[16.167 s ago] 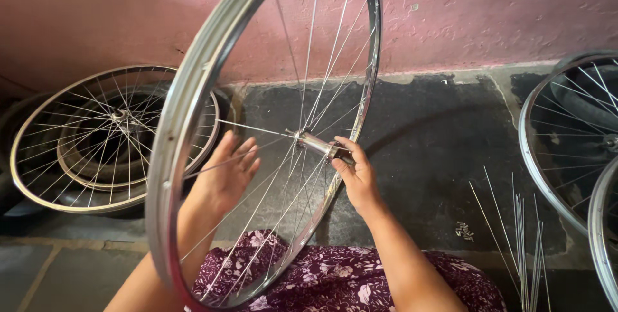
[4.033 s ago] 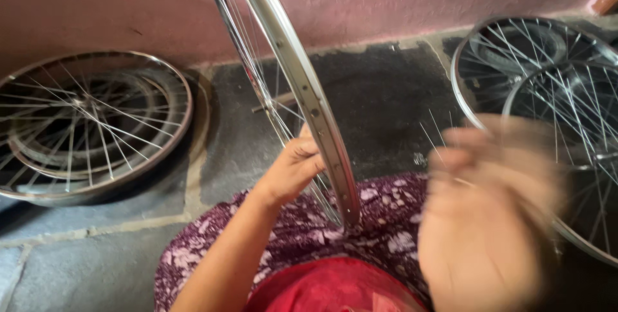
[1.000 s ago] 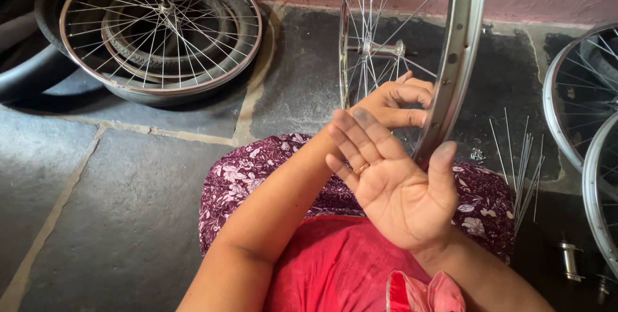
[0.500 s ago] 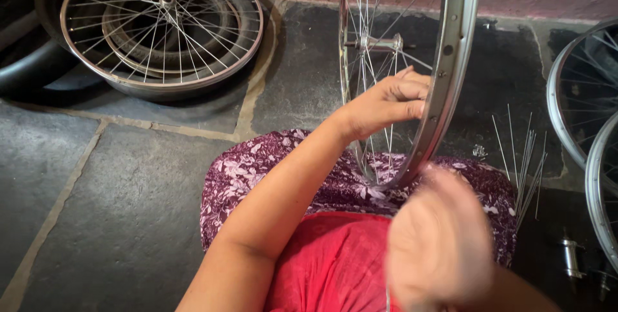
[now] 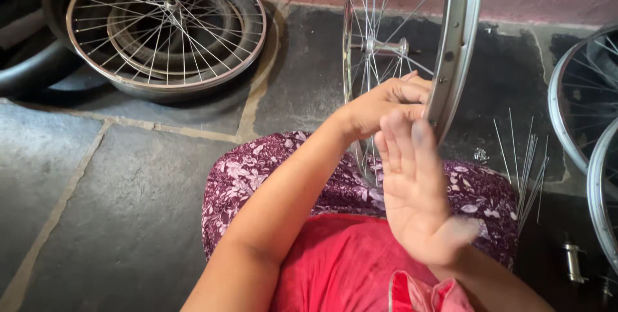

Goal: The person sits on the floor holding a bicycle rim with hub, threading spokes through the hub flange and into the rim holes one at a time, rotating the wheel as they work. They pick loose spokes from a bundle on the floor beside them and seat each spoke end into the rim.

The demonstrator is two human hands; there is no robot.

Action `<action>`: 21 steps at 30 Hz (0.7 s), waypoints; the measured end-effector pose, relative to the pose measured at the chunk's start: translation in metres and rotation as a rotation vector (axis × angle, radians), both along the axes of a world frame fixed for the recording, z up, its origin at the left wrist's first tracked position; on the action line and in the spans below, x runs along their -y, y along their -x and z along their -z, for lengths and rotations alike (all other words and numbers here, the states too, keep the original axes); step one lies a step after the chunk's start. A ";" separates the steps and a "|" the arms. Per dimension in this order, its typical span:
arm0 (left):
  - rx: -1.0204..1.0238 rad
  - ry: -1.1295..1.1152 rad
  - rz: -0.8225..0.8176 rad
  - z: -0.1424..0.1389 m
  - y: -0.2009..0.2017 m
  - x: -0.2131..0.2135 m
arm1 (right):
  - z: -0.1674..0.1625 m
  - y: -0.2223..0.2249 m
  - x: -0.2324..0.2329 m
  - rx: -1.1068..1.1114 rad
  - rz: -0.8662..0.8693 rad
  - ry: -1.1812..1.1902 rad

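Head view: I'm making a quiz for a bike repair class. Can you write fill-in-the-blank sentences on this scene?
1. The left hand grips the upright wheel at its ____.
2. The right hand is open and holds ____.
3. Loose spokes lie on the ____ floor.
4. Another wheel lies flat on a ____.

Missing words: rim; nothing; stone; tyre

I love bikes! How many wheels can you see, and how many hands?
Upright wheel at the hands: 1
Wheel lying flat on tyres: 1
Wheels at the right edge: 2
Hands, left hand and right hand: 2
Total: 6
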State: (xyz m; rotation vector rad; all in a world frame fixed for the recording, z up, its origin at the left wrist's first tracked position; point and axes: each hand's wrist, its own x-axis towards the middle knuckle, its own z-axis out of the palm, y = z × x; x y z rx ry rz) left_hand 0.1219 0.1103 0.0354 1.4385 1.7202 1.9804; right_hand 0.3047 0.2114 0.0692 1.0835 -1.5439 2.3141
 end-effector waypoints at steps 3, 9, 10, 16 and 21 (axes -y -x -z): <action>-0.118 0.064 0.001 -0.003 -0.004 0.002 | -0.015 -0.005 -0.009 0.268 -0.174 0.122; -0.145 0.118 0.017 -0.008 -0.009 0.001 | -0.008 0.004 -0.019 0.512 -0.396 0.407; -0.177 0.106 0.018 -0.009 -0.009 0.001 | -0.007 0.004 -0.019 0.537 -0.433 0.457; -0.122 0.061 0.043 -0.011 -0.012 0.005 | -0.004 0.004 -0.025 0.561 -0.446 0.445; 0.161 -0.043 0.199 -0.006 -0.014 0.008 | 0.011 -0.005 -0.038 0.424 -0.200 0.259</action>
